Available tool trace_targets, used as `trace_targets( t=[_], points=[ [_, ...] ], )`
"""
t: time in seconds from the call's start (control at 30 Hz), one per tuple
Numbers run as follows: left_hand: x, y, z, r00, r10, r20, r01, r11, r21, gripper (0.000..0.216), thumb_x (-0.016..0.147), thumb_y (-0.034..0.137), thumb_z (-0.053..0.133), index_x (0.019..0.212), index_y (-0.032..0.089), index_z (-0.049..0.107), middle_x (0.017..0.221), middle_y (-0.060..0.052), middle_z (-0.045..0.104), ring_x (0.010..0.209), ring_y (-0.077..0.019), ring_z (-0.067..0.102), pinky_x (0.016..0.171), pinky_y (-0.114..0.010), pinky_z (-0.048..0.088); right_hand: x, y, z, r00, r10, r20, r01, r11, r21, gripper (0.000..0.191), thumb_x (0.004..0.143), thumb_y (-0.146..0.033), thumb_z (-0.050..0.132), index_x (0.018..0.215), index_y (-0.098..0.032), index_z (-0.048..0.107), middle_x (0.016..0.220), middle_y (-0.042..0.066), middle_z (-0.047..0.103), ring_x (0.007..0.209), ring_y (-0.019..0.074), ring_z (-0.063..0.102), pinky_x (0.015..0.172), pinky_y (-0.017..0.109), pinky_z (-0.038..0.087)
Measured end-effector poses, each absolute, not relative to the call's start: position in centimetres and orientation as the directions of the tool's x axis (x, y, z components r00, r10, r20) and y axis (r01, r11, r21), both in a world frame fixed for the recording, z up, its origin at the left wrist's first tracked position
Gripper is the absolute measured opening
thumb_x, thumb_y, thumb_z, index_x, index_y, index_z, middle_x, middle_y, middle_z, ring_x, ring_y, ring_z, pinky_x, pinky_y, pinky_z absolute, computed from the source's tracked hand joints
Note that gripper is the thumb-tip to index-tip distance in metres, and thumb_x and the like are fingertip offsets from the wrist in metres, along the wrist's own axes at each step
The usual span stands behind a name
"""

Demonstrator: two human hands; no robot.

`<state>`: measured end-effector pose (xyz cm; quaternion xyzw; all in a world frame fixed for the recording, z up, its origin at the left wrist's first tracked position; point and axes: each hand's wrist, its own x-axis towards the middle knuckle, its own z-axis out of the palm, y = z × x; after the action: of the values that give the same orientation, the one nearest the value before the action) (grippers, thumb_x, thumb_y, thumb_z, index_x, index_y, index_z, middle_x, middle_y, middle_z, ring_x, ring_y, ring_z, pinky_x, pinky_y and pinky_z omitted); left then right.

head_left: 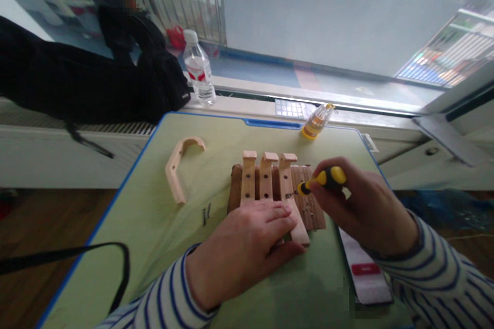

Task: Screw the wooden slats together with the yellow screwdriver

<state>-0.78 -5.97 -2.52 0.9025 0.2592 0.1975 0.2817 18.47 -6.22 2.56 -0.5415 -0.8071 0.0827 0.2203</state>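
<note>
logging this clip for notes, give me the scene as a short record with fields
left hand: flat on the lower ends of the hooks
right hand: grips the screwdriver, tip at the rightmost hook
hooks: three, side by side on the board
loose hook: on the table, left of the board
screws: two, between loose hook and board
phone: by the right wrist
sill: water bottle, black bag
small bottle: at the table's far edge
</note>
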Motion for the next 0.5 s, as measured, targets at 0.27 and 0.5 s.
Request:
trace_targets(
  t=[0.27, 0.5],
  points=[
    [-0.81, -6.01, -2.62, 0.79, 0.577, 0.207, 0.354, -0.705, 0.614, 0.025, 0.088, 0.034, 0.042, 0.1, 0.017, 0.055, 0.104, -0.004, 0.06, 0.105, -0.0152, 0.051, 0.096, -0.031, 0.038, 18.51, -6.1, 2.39, -0.343, 0.902, 0.262, 0.83, 0.422, -0.365, 0.014, 0.08, -0.026, 0.049, 0.09, -0.018, 0.047, 0.058, -0.006, 0.051, 0.042, 0.0052, 0.043, 0.047, 0.018, 0.036],
    [-0.81, -5.93, -2.56, 0.797, 0.573, 0.19, 0.351, -0.697, 0.626, 0.025, 0.088, 0.034, 0.041, 0.101, 0.017, 0.055, 0.103, -0.003, 0.06, 0.102, -0.015, 0.051, 0.095, -0.032, 0.038, 18.37, -5.86, 2.18, -0.33, 0.905, 0.27, 0.847, 0.41, -0.339, 0.014, 0.077, -0.024, 0.05, 0.089, -0.018, 0.047, 0.054, -0.006, 0.049, 0.044, 0.0059, 0.043, 0.046, 0.018, 0.035]
  ],
)
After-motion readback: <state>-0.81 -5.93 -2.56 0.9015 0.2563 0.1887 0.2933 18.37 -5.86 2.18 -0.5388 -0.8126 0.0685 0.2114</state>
